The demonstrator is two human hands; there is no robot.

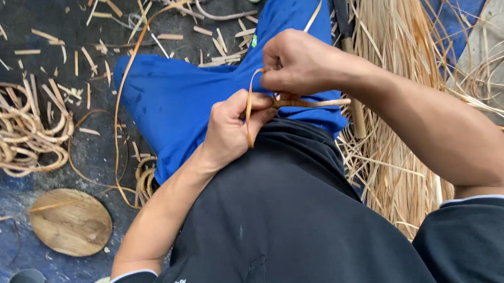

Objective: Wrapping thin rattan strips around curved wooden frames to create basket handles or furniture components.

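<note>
Rattan is what both hands are working on: a thin, flat, tan rattan strip (249, 107) is being pinched just above the person's lap, in front of the black shirt (293, 227). The left hand (231, 127) is closing thumb and fingers around the strip where it is looping down, and the right hand (298, 62) is clamping down from above on the same spot, next to a short pale stick-like piece (315, 102) that is poking out to the right. From the hands, the strip is trailing away in a long curve over the blue cloth (175, 102) and down across the dark floor (41, 7).

Judging by the scene, the work looks to be partway along: a heap of curled rattan offcuts (13, 126) and scattered slivers are lying on the floor, while a big bundle of pale straw-coloured fibres (395, 82) is sitting at the right, seemingly unused.

What exactly the fingers are doing is hard to read, since the right hand is covering the join. Whether the strip is being split, trimmed or wound, I cannot tell. The round wooden disc (70, 222) is lying apart, lower left, and the strip's far end is running out of frame.
</note>
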